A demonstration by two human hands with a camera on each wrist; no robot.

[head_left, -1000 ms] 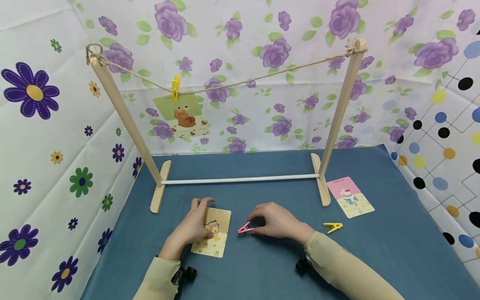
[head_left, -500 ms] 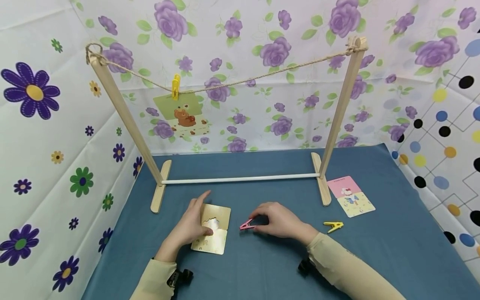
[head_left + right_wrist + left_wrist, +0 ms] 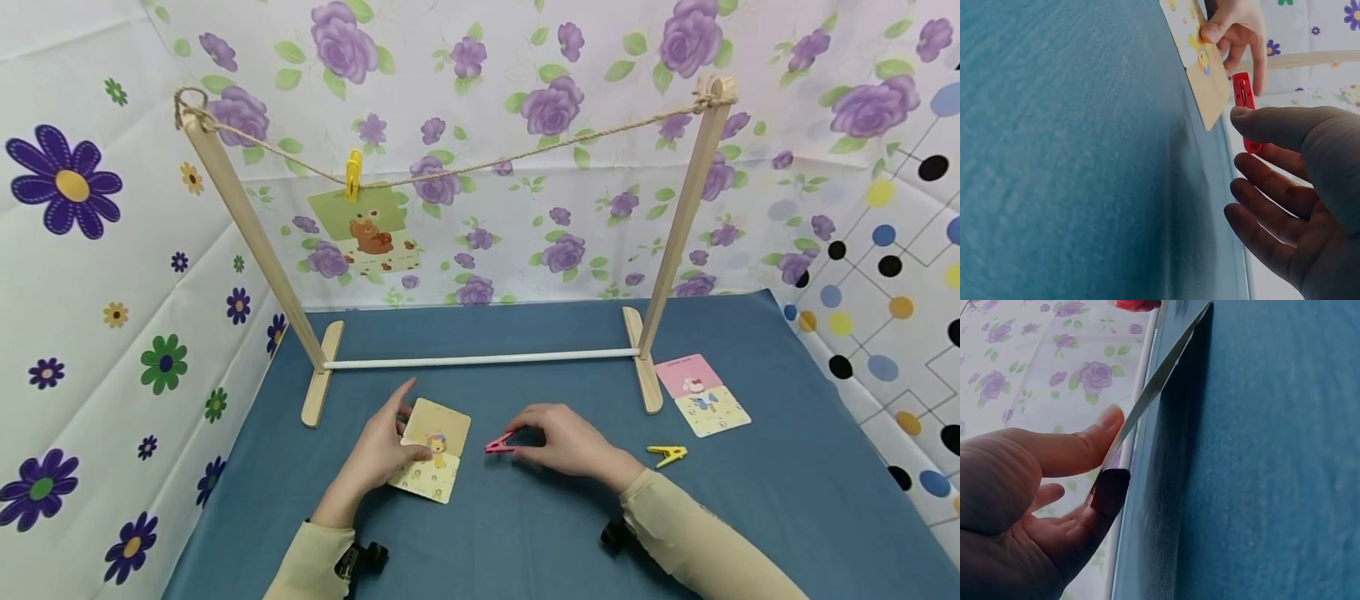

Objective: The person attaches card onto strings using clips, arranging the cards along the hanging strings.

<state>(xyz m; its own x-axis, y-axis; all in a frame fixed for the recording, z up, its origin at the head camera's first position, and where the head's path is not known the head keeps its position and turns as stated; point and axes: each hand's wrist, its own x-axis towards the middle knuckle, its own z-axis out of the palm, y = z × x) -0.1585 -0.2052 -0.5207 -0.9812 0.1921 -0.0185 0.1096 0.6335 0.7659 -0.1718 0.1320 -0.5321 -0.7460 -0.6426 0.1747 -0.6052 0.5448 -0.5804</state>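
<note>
My left hand [image 3: 377, 450] pinches a yellowish picture card [image 3: 442, 421] by its left edge, thumb on the printed face and fingers behind. In the left wrist view the card [image 3: 1160, 378] shows edge-on, tilted, with its far corner close over the blue cloth. Between thumb and forefinger my right hand [image 3: 562, 442] pinches a pink clothespin [image 3: 498, 445], which points left toward the card. The same clothespin [image 3: 1243, 92] looks red in the right wrist view, where the other fingers of that hand are spread loosely below it.
A wooden stand [image 3: 247, 221] carries a sagging rope [image 3: 517, 156]. A yellow clothespin [image 3: 352, 177] pins a green bear card [image 3: 367, 229] there. At right on the blue cloth [image 3: 525, 533] lie a pink-and-yellow card [image 3: 702, 396] and another yellow clothespin [image 3: 667, 454]. A white rod [image 3: 480, 360] joins the stand's feet.
The left hand has tilted the card up from the cloth and turned it, shifting it slightly right and away. The right hand has moved a little right with the pink clothespin.
</note>
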